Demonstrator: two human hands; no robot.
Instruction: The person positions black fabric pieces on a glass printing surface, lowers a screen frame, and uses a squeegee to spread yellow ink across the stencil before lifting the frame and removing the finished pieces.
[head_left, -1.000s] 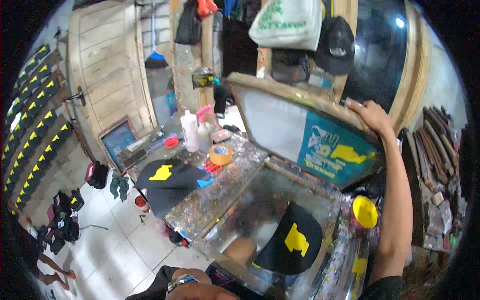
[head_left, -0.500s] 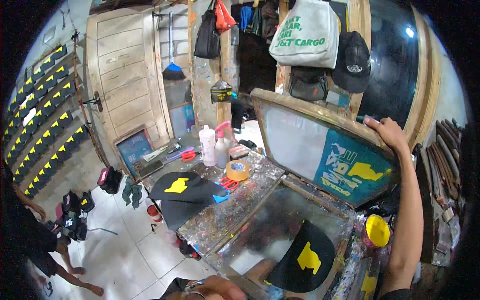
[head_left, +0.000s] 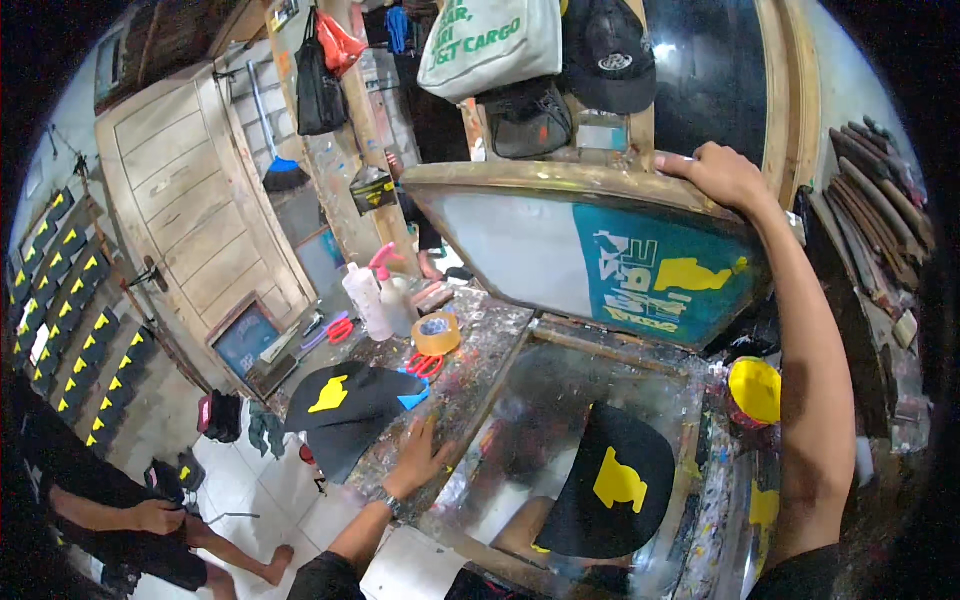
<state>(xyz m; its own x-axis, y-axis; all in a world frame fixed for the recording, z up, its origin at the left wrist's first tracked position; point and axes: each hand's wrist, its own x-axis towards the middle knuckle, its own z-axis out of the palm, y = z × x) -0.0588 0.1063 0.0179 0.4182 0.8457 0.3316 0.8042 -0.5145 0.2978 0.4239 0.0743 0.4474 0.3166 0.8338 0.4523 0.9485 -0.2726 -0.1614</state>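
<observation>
My right hand (head_left: 715,175) grips the wooden top edge of a raised screen printing frame (head_left: 500,235). Its mesh is part pale, part teal, with white lettering and a yellow-inked shape. Beneath it, a rounded black fabric piece (head_left: 655,510) with a yellow print lies on the glass plate (head_left: 545,390). My left hand (head_left: 422,462), fingers stretched out and holding nothing I can see, is over the paint-stained table beside the glass. Just beyond that hand, more black fabric pieces (head_left: 360,405) overlap, the top one also printed yellow.
An open tub of yellow ink (head_left: 754,390) stands right of the glass. Clear tape (head_left: 437,334), red-handled scissors (head_left: 425,366), a spray bottle (head_left: 397,300) and a white bottle (head_left: 368,302) sit behind. At the left, another person (head_left: 120,530) is near wall rows of printed black pieces.
My left hand has come up from the lower edge and reached forward over the table. The right hand still holds the frame raised. The view has turned, and the person at left shows more.
</observation>
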